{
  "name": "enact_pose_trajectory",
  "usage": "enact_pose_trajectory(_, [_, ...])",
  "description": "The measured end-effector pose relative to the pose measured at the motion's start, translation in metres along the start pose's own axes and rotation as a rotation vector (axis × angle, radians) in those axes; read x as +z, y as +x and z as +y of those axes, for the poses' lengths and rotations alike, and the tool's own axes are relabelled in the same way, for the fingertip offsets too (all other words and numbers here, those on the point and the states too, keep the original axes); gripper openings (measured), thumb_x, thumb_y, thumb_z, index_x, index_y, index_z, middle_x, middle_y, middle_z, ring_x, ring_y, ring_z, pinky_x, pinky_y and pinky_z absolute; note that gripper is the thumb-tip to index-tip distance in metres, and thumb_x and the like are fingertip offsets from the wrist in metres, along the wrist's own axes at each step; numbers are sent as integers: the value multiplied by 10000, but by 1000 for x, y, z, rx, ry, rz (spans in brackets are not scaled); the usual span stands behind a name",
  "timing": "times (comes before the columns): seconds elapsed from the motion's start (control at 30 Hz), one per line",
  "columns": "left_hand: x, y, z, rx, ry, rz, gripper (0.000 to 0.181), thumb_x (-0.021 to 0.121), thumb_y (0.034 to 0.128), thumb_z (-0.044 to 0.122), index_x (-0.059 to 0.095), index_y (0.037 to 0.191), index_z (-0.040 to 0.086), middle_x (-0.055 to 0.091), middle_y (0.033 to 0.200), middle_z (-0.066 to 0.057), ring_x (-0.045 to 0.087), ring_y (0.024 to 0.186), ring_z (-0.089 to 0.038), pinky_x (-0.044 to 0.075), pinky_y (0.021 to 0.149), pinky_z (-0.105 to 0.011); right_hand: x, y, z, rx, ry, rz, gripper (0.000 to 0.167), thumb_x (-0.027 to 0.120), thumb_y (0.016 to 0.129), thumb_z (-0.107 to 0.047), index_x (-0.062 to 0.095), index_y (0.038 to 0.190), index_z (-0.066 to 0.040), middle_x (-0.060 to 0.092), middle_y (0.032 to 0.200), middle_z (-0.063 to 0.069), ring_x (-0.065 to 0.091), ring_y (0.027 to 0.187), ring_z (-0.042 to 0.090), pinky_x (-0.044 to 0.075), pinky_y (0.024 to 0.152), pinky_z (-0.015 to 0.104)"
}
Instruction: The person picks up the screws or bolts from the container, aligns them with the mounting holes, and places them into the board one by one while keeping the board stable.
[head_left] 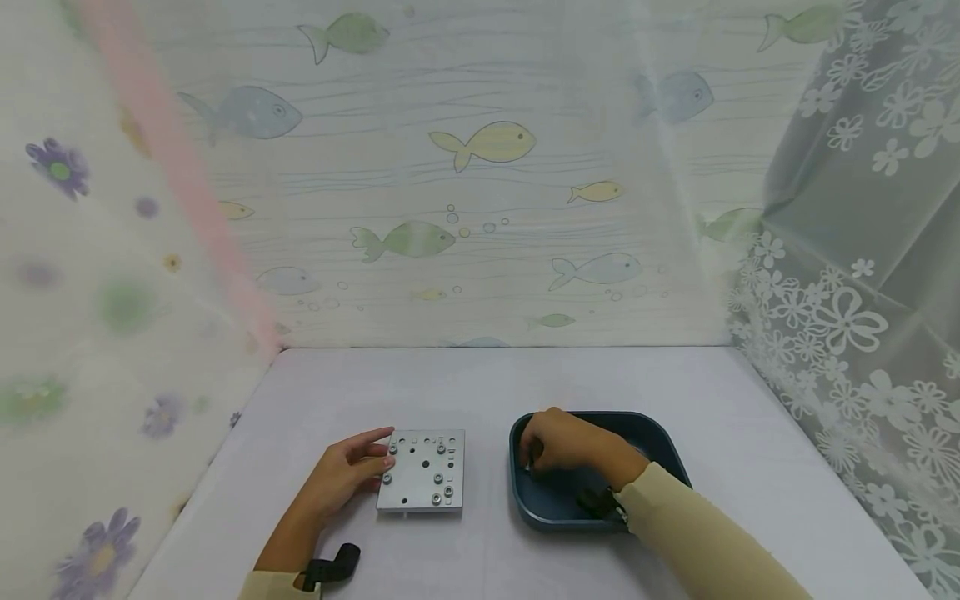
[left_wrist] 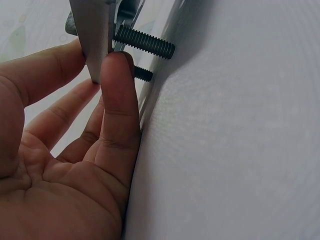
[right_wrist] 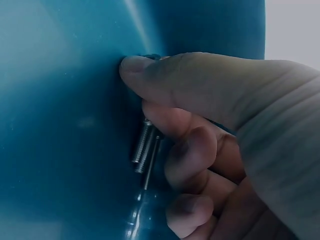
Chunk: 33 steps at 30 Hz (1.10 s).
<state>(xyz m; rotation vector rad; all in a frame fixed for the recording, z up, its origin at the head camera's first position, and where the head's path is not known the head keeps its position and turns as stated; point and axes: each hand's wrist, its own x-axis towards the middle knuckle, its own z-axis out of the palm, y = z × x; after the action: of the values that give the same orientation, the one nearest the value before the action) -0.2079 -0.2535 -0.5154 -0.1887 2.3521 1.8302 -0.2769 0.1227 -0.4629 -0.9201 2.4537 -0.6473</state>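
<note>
A silver metal plate [head_left: 411, 482] with several holes and socket-head bolts [head_left: 438, 478] lies on the table, left of centre. My left hand [head_left: 341, 477] grips its left edge between thumb and fingers. Threaded bolt shanks [left_wrist: 146, 42] stick out of the plate's underside in the left wrist view, beside a fingertip. Inside a dark blue tray [head_left: 555, 526], my right hand [head_left: 562, 446] is bent down at the left wall. Its thumb and index finger pinch a small metal bolt, mostly hidden. Several threaded bolts [right_wrist: 144, 145] show just under those fingers in the right wrist view.
White cloth covers the table [head_left: 491, 392]. A fish-print curtain [head_left: 480, 192] hangs along the back edge, a flowered curtain [head_left: 90, 333] on the left, and a lace curtain [head_left: 847, 333] on the right. A black wrist strap device [head_left: 333, 567] sits on the left forearm.
</note>
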Motion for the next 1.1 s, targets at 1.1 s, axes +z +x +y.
enact_pose_trajectory(1.1, [0, -1, 2, 2, 22, 9, 597, 832, 880, 268, 623, 1438, 230, 680, 1265, -121, 694, 976, -223, 619, 768, -313, -22, -23, -3, -93, 76, 230, 73, 786, 933, -265, 797, 992, -224, 669, 776, -135, 621, 758, 100, 541, 660, 278])
